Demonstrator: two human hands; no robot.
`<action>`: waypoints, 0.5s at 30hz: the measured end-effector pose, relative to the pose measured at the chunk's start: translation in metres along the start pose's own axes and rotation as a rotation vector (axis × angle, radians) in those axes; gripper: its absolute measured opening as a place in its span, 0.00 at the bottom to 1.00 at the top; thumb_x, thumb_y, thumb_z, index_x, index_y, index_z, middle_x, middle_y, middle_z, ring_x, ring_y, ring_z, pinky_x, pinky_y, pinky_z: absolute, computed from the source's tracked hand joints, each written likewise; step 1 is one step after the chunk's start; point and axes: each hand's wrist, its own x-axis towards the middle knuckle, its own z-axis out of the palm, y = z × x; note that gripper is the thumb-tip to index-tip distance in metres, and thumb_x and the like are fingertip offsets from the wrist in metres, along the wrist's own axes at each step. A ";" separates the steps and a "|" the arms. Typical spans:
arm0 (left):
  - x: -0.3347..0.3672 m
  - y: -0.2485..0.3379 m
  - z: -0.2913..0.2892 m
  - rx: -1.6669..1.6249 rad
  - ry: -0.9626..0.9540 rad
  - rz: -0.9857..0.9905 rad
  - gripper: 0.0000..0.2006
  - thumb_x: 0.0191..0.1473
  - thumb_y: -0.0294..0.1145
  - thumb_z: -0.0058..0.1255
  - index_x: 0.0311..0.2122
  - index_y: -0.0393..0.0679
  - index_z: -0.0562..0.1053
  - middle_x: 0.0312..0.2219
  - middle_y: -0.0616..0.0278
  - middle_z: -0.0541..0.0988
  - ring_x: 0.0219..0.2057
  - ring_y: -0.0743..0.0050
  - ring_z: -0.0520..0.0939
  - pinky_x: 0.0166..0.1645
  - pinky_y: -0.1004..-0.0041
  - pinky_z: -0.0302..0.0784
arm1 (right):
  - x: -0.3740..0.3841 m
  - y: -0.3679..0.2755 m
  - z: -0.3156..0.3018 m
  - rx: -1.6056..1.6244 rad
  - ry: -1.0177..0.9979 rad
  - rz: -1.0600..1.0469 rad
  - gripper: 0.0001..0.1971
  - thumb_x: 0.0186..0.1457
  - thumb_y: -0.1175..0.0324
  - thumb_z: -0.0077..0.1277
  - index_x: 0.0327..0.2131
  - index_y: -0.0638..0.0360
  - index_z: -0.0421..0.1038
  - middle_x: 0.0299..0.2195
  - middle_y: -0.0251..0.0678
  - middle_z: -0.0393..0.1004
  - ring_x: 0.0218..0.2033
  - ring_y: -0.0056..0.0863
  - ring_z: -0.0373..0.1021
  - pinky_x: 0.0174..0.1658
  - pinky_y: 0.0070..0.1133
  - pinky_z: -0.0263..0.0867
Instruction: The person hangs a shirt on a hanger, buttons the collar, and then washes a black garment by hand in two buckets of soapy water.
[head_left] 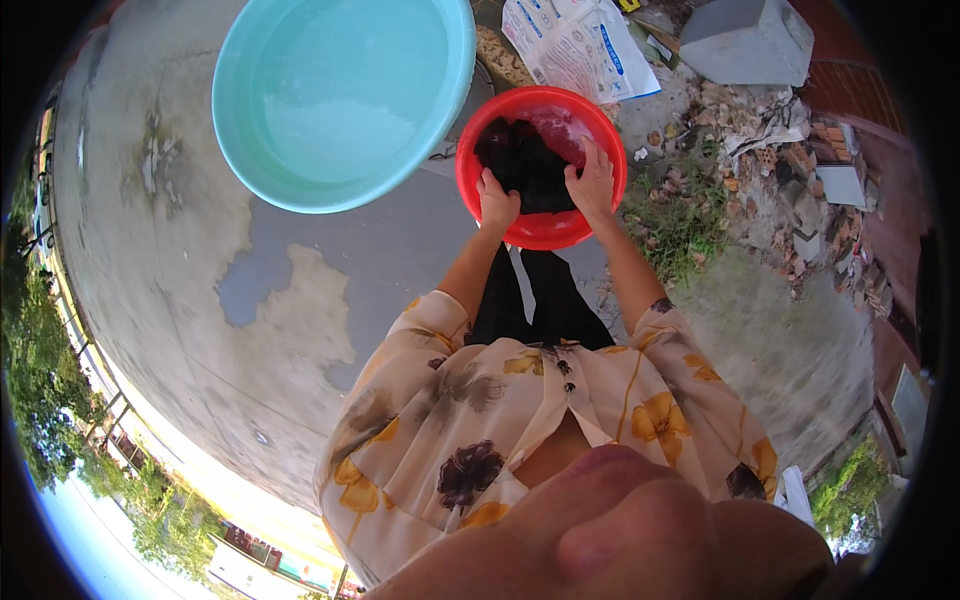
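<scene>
Head view: left hand [498, 203], right hand [593, 183] flank dark bundle [530, 165] inside red basin [548, 236]; cannot tell whether either grip clamps it; light-blue basin [245, 130] far left.

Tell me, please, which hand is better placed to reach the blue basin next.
Probably the left hand: at the left of the red basin, it is nearer the blue basin than the right hand is.

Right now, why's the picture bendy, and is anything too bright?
In the head view, the fisheye lens bends the concrete ground near the rim; a strip at lower left glares white; the red basin, left hand and right hand look fairly clear.
</scene>
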 end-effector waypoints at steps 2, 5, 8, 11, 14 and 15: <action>-0.010 0.004 0.016 -0.021 0.072 0.089 0.45 0.53 0.34 0.57 0.70 0.41 0.44 0.66 0.29 0.49 0.64 0.26 0.60 0.65 0.47 0.62 | -0.004 -0.011 0.019 -0.101 -0.016 -0.162 0.36 0.54 0.56 0.56 0.66 0.33 0.56 0.67 0.43 0.55 0.65 0.54 0.54 0.63 0.51 0.54; -0.020 0.018 0.033 0.234 -0.074 0.125 0.47 0.55 0.42 0.55 0.72 0.49 0.41 0.69 0.30 0.41 0.66 0.21 0.53 0.68 0.45 0.55 | -0.005 0.005 0.059 -0.325 -0.186 -0.232 0.36 0.57 0.47 0.51 0.69 0.24 0.52 0.68 0.44 0.53 0.68 0.55 0.50 0.66 0.50 0.49; 0.002 0.005 0.044 0.401 -0.116 -0.008 0.44 0.56 0.48 0.52 0.72 0.52 0.44 0.69 0.30 0.40 0.65 0.20 0.54 0.69 0.45 0.53 | 0.003 0.005 0.081 -0.353 -0.187 -0.239 0.30 0.58 0.47 0.51 0.64 0.31 0.63 0.66 0.45 0.58 0.67 0.53 0.52 0.65 0.48 0.52; 0.021 0.000 0.043 0.309 -0.180 -0.064 0.41 0.57 0.52 0.50 0.70 0.48 0.50 0.67 0.34 0.52 0.65 0.28 0.59 0.68 0.46 0.54 | 0.028 0.019 0.098 -0.332 -0.308 -0.078 0.24 0.58 0.50 0.49 0.57 0.42 0.72 0.61 0.47 0.67 0.62 0.52 0.61 0.61 0.48 0.59; 0.070 -0.020 0.072 0.114 -0.417 -0.032 0.37 0.56 0.60 0.50 0.62 0.42 0.67 0.56 0.43 0.75 0.60 0.42 0.72 0.64 0.53 0.63 | 0.052 0.060 0.105 -0.256 -0.391 0.195 0.22 0.57 0.56 0.44 0.52 0.54 0.74 0.50 0.53 0.76 0.52 0.55 0.72 0.55 0.46 0.67; 0.078 -0.028 0.064 0.070 -0.371 -0.105 0.37 0.57 0.60 0.49 0.62 0.41 0.67 0.56 0.43 0.75 0.59 0.43 0.73 0.63 0.54 0.65 | 0.056 0.055 0.102 -0.201 -0.404 0.239 0.23 0.57 0.55 0.44 0.52 0.54 0.74 0.50 0.53 0.75 0.53 0.55 0.71 0.56 0.45 0.67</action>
